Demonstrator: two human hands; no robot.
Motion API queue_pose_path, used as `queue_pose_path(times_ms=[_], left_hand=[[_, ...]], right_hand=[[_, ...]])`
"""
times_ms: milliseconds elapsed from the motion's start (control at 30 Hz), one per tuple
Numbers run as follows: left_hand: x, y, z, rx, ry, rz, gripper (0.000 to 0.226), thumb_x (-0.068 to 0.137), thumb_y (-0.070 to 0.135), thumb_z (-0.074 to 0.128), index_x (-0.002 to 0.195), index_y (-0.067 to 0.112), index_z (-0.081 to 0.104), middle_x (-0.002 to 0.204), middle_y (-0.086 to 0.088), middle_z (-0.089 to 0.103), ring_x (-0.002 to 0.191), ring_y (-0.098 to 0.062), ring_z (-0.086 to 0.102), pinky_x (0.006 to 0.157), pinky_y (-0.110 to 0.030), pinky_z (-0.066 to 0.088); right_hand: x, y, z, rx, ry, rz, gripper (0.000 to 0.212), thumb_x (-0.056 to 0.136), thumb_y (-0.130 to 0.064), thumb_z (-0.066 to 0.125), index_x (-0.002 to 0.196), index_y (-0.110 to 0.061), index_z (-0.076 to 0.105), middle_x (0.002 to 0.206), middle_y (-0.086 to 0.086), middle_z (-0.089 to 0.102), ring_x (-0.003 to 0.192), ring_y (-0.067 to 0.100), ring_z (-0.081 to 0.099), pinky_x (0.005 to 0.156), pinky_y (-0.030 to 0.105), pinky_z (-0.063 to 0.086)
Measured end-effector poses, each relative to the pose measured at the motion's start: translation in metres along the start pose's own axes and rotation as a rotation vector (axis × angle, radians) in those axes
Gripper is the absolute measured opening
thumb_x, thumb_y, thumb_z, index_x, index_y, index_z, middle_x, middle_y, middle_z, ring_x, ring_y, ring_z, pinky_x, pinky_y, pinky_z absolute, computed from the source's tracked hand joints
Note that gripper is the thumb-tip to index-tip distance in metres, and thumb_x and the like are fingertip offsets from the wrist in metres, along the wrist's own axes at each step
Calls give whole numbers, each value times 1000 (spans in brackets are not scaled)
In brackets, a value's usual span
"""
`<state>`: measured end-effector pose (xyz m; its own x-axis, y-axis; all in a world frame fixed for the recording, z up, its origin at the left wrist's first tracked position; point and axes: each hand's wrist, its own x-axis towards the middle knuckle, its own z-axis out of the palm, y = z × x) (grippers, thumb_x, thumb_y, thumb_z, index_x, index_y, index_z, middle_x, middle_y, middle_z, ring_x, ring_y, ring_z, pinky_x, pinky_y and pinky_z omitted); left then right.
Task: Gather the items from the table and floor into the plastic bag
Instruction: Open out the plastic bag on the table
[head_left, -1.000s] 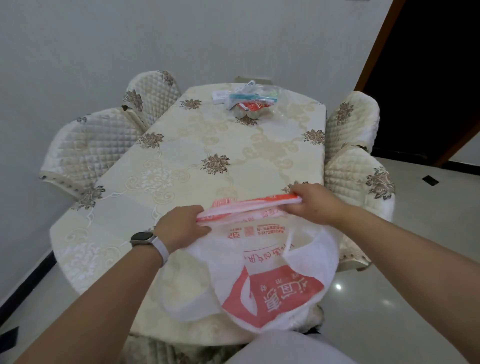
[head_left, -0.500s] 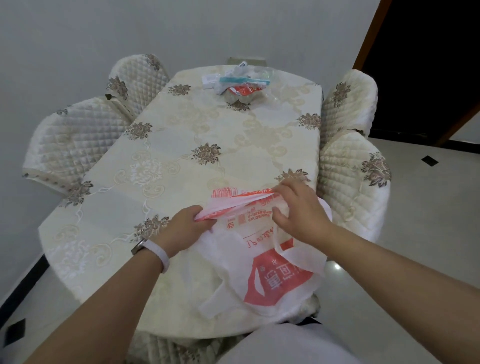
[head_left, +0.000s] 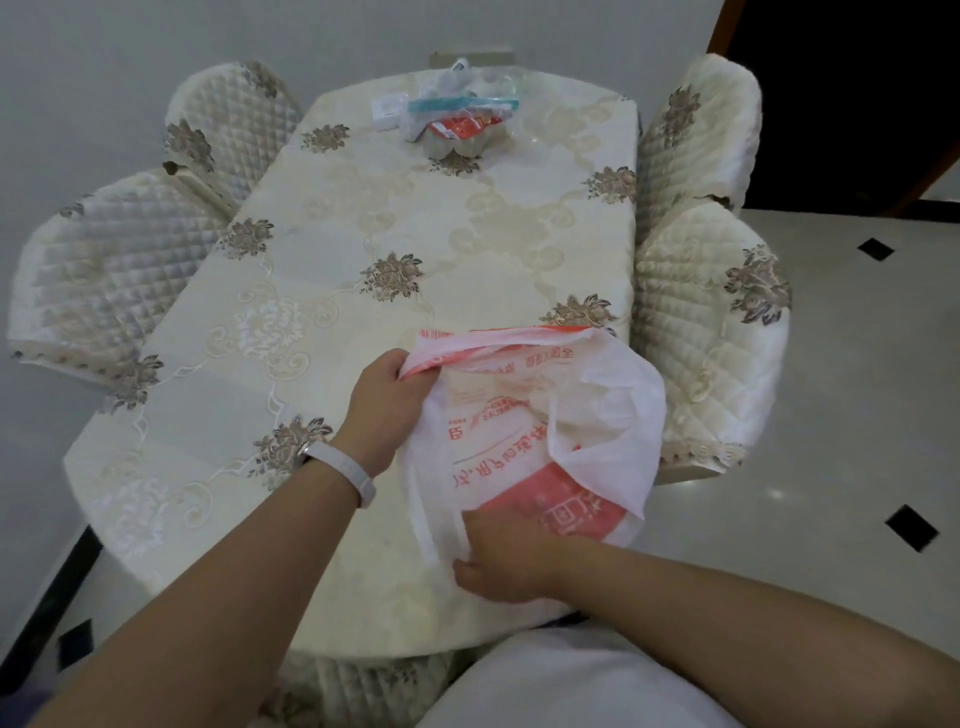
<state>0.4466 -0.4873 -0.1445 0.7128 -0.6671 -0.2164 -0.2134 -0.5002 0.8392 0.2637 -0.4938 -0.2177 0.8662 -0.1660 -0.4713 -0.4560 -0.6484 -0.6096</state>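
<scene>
A white plastic bag (head_left: 587, 415) with red print lies on the near right part of the table (head_left: 322, 291). My left hand (head_left: 387, 402) grips the bag's pink-edged far rim. My right hand (head_left: 498, 561) holds the bag's near edge by a handle, close to the table's front edge. Between the two hands the bag's mouth gapes open. At the far end of the table lies a small heap of items (head_left: 457, 122): a clear bag with a teal strip, a red packet and a small white box.
Quilted cream chairs stand on both sides, two on the left (head_left: 104, 280) and two on the right (head_left: 711, 332). A pale tiled floor (head_left: 857, 415) with black diamond insets spreads to the right. A dark doorway is at the back right.
My right hand left the bag's far rim and came down to its near edge. The bag's mouth has spread wider. The camera has tilted down, closer to the table.
</scene>
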Motion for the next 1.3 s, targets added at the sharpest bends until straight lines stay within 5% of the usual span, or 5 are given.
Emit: queue_pose_path(times_ms=[167, 400, 767, 1033, 1300], left_hand=[[9, 4, -1, 55, 63, 33, 29, 90, 25, 59, 70, 15, 42, 67, -4, 39, 61, -16, 35, 54, -30, 27], [-1, -12, -12, 213, 29, 53, 53, 81, 31, 74, 126, 26, 45, 95, 5, 54, 84, -18, 57, 69, -30, 45], [21, -33, -22, 521, 145, 118, 28, 82, 6, 57, 106, 12, 69, 96, -16, 70, 92, -35, 62, 72, -32, 41], [19, -28, -32, 529, 112, 116, 31, 81, 18, 62, 112, 16, 63, 102, -10, 66, 90, -28, 60, 72, -31, 43], [-10, -18, -10, 790, 104, 571, 52, 77, 31, 68, 123, 8, 61, 125, -17, 60, 111, -37, 57, 89, -48, 50]], right_hand=[[-9, 9, -4, -45, 6, -110, 37, 91, -46, 52, 110, -15, 56, 104, -5, 61, 89, 16, 55, 85, 33, 48], [15, 59, -66, -396, 641, -238, 51, 89, -43, 55, 127, -9, 61, 131, 13, 60, 119, 32, 55, 102, 45, 44], [50, 129, -93, -886, 146, 176, 64, 92, -50, 46, 149, -23, 32, 155, 13, 28, 142, 31, 24, 114, 50, 19], [30, 95, -101, -856, 299, -51, 54, 92, -42, 49, 138, -14, 49, 141, 15, 48, 126, 35, 46, 103, 47, 36], [-23, 74, -94, -828, 514, -104, 48, 78, -41, 60, 115, -11, 67, 120, 15, 63, 109, 35, 59, 92, 46, 50]])
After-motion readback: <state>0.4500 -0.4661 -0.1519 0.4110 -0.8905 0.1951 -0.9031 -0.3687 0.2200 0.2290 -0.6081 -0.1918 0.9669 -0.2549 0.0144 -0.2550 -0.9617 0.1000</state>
